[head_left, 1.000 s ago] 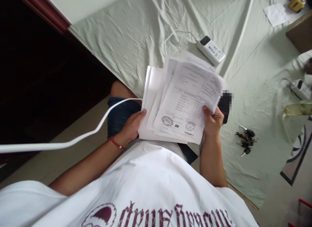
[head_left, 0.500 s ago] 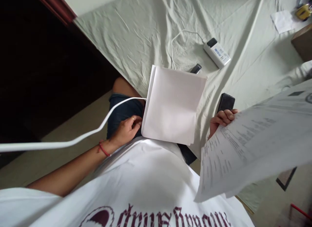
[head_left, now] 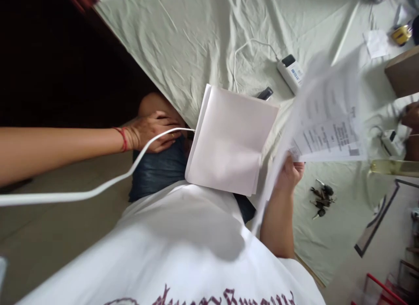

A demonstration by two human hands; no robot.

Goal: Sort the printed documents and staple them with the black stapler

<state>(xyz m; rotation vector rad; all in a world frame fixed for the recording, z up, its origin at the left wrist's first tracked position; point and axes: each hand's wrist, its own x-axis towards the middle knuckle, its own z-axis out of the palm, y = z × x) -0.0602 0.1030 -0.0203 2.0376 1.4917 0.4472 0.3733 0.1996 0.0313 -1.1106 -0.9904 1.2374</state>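
A stack of blank-side-up white sheets (head_left: 231, 141) lies on my lap against the bed's edge. My right hand (head_left: 290, 174) grips a bundle of printed papers (head_left: 327, 121), blurred, lifted to the right over the sheet. My left hand (head_left: 152, 130) rests on my knee beside a white cable (head_left: 98, 189), its fingers lying loosely and holding nothing. A red string circles my left wrist.
A pale green bedsheet (head_left: 196, 38) covers the bed. On it lie a white power bank (head_left: 290, 71) with its cord, a small dark object (head_left: 265, 94), a bunch of keys (head_left: 321, 198) and a paper slip (head_left: 376, 43). Another person's hand (head_left: 410, 117) shows at the right edge.
My right hand lifted the printed papers off the stack and swung them to the right. My left hand let go of the stack and moved left onto my knee.
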